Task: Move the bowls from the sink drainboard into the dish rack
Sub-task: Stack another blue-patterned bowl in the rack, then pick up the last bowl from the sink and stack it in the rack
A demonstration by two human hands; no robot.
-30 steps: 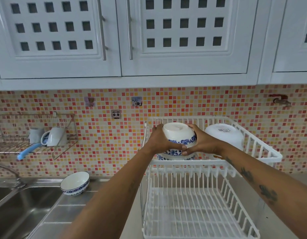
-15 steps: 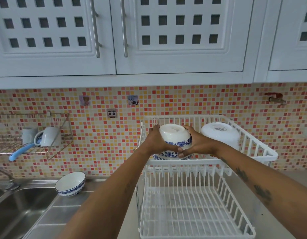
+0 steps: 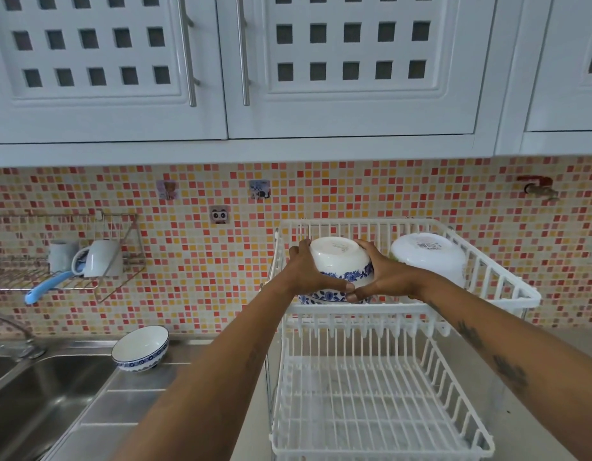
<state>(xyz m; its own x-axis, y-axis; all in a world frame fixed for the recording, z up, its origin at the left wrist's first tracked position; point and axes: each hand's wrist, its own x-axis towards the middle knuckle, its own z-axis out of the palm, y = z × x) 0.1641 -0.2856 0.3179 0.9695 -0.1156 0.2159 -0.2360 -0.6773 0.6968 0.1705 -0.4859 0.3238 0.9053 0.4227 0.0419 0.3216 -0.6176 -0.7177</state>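
Observation:
A white bowl with a blue flower band (image 3: 340, 261) is upside down in the upper tier of the white wire dish rack (image 3: 507, 287), stacked on another blue-patterned bowl (image 3: 324, 297) under it. My left hand (image 3: 303, 272) and my right hand (image 3: 382, 277) clasp the top bowl from both sides, thumbs meeting in front. To its right a plain white bowl (image 3: 427, 257) sits upside down in the same tier. One more blue-rimmed bowl (image 3: 140, 347) stands upright on the steel drainboard (image 3: 128, 404) at the left.
The rack's lower tier (image 3: 371, 414) holds nothing. A steel sink (image 3: 32, 400) with a tap (image 3: 18, 331) lies at the far left. A wall shelf (image 3: 55, 277) carries mugs and a blue handle. White cupboards (image 3: 221, 71) hang overhead.
Both hands have stayed on the upturned bowl, which has settled slightly lower onto the bowl below. The view has shifted a little.

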